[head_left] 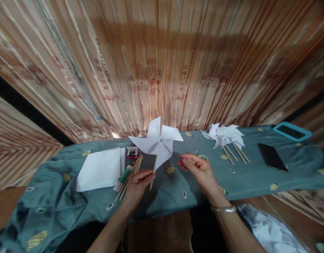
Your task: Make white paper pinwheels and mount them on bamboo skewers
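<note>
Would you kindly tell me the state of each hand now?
Left hand: closed, holding the white pinwheel by its stick.
Right hand: loosely curled, apart from the pinwheel; whether holding anything cannot be told.

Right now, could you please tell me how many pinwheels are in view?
5: one pinwheel in the left hand, and, going by four visible sticks, four in the overlapping pile to the right; more may be hidden there.

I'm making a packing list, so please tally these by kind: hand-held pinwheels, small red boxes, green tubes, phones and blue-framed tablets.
Pinwheel in the left hand: 1
Small red box, open: 1
Green tube: 1
Phone: 1
Blue-framed tablet: 1
Total: 5
</note>
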### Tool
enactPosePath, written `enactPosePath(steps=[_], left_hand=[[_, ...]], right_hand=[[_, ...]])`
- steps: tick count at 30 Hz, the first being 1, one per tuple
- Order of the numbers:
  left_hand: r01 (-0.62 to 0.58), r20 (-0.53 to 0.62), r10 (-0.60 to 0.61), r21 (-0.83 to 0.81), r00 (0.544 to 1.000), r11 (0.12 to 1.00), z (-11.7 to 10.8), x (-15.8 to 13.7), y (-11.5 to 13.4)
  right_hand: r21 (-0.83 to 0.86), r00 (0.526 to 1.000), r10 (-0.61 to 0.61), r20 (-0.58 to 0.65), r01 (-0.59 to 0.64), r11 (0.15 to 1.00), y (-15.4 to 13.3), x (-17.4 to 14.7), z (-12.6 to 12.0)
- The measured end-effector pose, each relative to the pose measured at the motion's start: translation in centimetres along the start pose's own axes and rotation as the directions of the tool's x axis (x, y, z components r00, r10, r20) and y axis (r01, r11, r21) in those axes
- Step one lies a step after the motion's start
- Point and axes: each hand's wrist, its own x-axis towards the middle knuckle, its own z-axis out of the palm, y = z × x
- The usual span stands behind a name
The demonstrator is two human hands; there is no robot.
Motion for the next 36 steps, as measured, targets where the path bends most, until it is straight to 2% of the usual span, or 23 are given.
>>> enactPosePath(steps=[2,3,10,13,15,17,18,20,23,25,26,30,33,35,36], left_hand=[[-0.001,0.026,0.002,-0.004,1.000,1.000,0.1,-0.1,0.1],[-0.002,0.038,0.003,-0.009,0.999,1.000,0.2,-0.2,0.1],[0.003,0.089,-0.001,-0.022,0.996,1.000,0.6,-0.5,0.0],[-0.002,0.086,0.003,-0.012,0.996,1.000,0.5,-0.4,0.0],[-0.003,0.075,0.002,0.005,0.997,1.000,0.3,-0.3,0.0],[-0.006,0.057,0.005,0.019,0.998,1.000,0.1,-0.2,0.1],[-0.007,0.047,0.006,0.023,0.999,1.000,0.0,-0.2,0.2],[-0.002,0.039,0.001,0.030,0.999,1.000,-0.2,-0.2,0.2],[-0.004,0.045,0.002,0.043,0.999,0.999,-0.2,-0.4,0.3],[-0.014,0.061,0.011,0.058,0.998,0.998,-0.2,-0.5,0.4],[-0.022,0.071,0.017,0.067,0.997,0.998,-0.1,-0.5,0.4],[-0.046,0.092,0.038,0.079,0.995,0.996,0.1,-0.5,0.4],[-0.056,0.076,0.051,0.071,0.996,0.996,0.0,-0.4,0.4],[-0.063,0.064,0.059,0.067,0.996,0.996,-0.1,-0.3,0.4],[-0.063,0.061,0.059,0.066,0.996,0.996,-0.2,-0.2,0.4]], right_hand=[[0.032,0.995,-0.005,-0.096,0.008,0.999,0.1,0.4,0.0],[0.057,0.995,0.006,-0.104,-0.001,0.998,0.2,0.6,0.2],[0.229,0.996,0.089,0.006,-0.088,0.969,0.4,0.9,2.7],[0.208,0.991,0.105,0.078,-0.119,0.971,0.3,0.5,3.4],[0.142,0.982,0.117,0.148,-0.138,0.980,0.4,0.0,3.5],[0.052,0.979,0.115,0.168,-0.125,0.991,0.3,-0.5,3.1],[0.004,0.985,0.093,0.142,-0.095,0.995,0.2,-0.7,2.7],[-0.074,1.000,-0.004,0.012,0.005,0.997,0.1,-0.6,1.5],[-0.117,0.956,-0.171,-0.238,0.146,0.982,-0.1,0.2,-0.2],[-0.107,0.934,-0.198,-0.297,0.174,0.979,-0.1,1.0,-0.9],[-0.083,0.938,-0.185,-0.294,0.168,0.982,0.0,1.4,-1.0],[0.043,0.977,-0.048,-0.208,0.058,0.997,-0.2,2.1,-0.4],[0.130,0.991,0.059,-0.123,-0.043,0.991,0.0,1.0,1.1],[0.174,0.993,0.118,0.002,-0.116,0.978,0.5,-0.4,2.5],[0.166,0.979,0.160,0.124,-0.180,0.970,0.7,-1.2,3.1]])
